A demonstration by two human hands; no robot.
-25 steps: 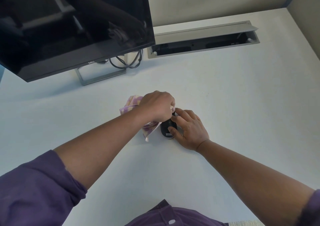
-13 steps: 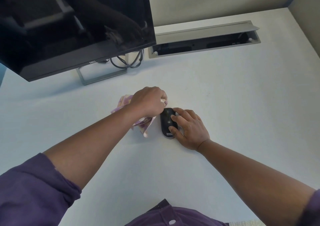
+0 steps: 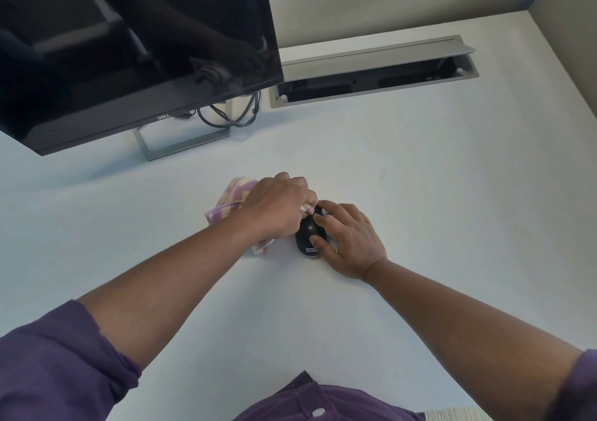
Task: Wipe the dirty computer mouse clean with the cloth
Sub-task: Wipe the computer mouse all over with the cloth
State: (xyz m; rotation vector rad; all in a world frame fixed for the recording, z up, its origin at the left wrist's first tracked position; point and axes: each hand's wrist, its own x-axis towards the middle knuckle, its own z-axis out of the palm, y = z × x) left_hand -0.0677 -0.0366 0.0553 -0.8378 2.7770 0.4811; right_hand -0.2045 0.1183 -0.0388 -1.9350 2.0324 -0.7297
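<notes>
A black computer mouse lies on the white desk at the centre of the head view. My right hand holds it from the right, thumb on its near end and fingers curled over its far end. My left hand grips a bunched pink and yellow cloth and presses a fold of it against the mouse's upper left side. Most of the cloth is hidden under that hand; one end sticks out near my wrist.
A black monitor on a grey stand fills the upper left, with cables behind it. An open grey cable tray is set into the desk at the back. Partition walls rise behind and at the right.
My left hand with the cloth slid left off the mouse, then came back against its upper left side. The right hand kept its hold on the mouse.
</notes>
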